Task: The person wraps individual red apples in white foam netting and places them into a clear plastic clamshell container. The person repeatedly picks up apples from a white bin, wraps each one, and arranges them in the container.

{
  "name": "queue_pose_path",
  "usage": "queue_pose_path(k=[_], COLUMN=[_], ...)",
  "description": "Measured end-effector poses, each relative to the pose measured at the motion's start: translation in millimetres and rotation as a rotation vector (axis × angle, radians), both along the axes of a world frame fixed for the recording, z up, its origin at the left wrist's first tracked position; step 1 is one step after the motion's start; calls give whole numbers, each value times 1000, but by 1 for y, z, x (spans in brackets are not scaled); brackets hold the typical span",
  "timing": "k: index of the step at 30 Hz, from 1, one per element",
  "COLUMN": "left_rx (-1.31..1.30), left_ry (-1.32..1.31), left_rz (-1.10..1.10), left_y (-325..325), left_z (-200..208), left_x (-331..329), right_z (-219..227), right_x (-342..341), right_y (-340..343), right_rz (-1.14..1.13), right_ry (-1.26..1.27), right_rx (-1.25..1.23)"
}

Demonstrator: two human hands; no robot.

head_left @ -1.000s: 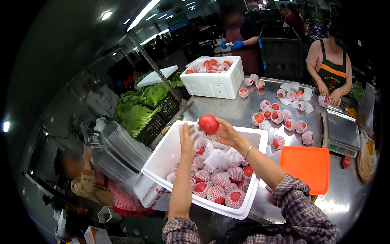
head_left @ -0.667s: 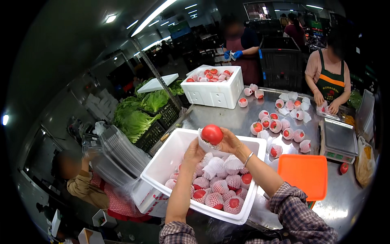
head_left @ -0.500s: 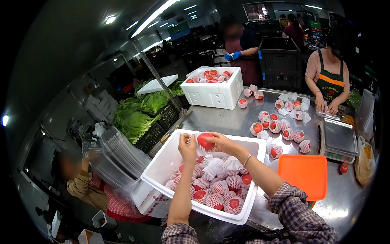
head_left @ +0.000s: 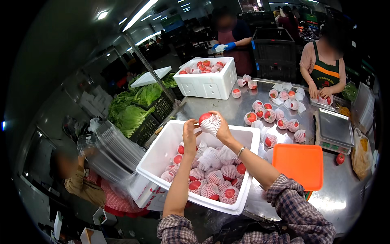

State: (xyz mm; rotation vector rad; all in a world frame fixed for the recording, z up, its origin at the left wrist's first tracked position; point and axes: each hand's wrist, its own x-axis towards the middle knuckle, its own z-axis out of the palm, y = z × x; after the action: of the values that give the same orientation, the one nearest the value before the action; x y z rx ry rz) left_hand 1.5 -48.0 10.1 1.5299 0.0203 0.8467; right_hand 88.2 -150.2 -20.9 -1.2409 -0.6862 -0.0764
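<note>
Our right hand [head_left: 223, 131]: grasping part-netted tomato [head_left: 204, 118]. Left hand [head_left: 189, 135]: unclenched beside it, contact unclear. Below hands: netted tomatoes [head_left: 209, 190] in white box [head_left: 227, 208]; held one not yet.

Past the left hand [head_left: 189, 133] and right hand [head_left: 223, 131] I see bare steel tabletop [head_left: 203, 107], but a white foam box [head_left: 205, 84] blocks farther on and netted tomatoes [head_left: 215, 177] crowd below.
</note>
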Motion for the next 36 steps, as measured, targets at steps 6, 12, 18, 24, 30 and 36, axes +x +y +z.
queue_pose_path(k=[6,12,18,24,30,36], left_rx=[407,-401,-760,-980,-807,-547], left_ry=[151,321,390,315,179,35], left_rz=[36,-301,-508,-393,-279,-35], left_y=[5,7,25,36,38,30], left_z=[1,-1,-20,-21,-13,-6], left_x=[1,1,11,8,9,5], right_z=[-5,-8,-14,-17,0,8], right_x=[3,1,4,11,8,5], right_y=[0,3,0,1,-7,-15], right_rz=[-100,207,137,-109,-139,370], right_ry=[-162,18,-55,-48,179,538], right_rx=[-48,67,-71,-105,-16,43])
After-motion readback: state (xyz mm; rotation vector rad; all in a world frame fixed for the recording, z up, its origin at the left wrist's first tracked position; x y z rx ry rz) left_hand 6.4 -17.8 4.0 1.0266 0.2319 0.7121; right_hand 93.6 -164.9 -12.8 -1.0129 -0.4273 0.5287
